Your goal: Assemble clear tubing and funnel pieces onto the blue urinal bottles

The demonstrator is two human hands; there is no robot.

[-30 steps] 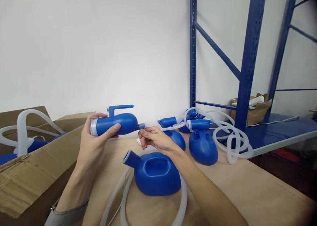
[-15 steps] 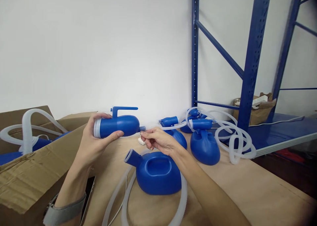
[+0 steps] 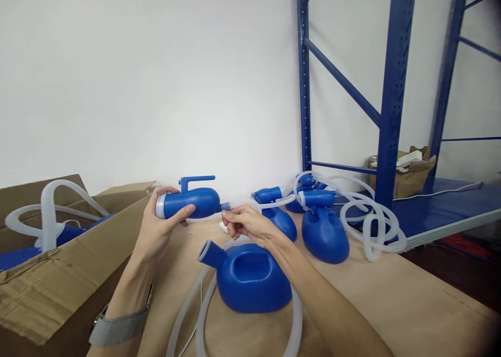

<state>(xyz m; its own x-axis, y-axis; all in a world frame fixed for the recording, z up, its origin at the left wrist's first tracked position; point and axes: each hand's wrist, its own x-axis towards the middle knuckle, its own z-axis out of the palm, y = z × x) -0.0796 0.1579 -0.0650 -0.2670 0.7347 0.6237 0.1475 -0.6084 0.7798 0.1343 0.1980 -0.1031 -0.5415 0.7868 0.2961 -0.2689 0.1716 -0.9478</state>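
Note:
My left hand (image 3: 158,218) is wrapped around a blue urinal cup (image 3: 195,202) with a pale collar, holding it in the air on its side. Its bar handle points up, and its narrow spout faces right. At the spout's end, my right hand (image 3: 245,222) has its fingertips pinched together; whatever small thing they hold is hidden. Below the hands, a blue urinal bottle (image 3: 252,284) with a recessed grip stands on the table, its open neck tilted up to the left. A translucent corrugated hose (image 3: 199,315) loops around the bottle.
On the left an open cardboard box (image 3: 78,273) contains blue parts and hose. Several more bottles, such as a blue bottle (image 3: 324,237), stand behind to the right with coiled hoses (image 3: 376,221). A blue metal rack (image 3: 393,85) rises at the right, with a carton (image 3: 410,174) on its shelf.
The urinal cup has come down a little and turned slightly, still in my left hand. My right hand stays pinched by the spout. The whole view has shifted slightly.

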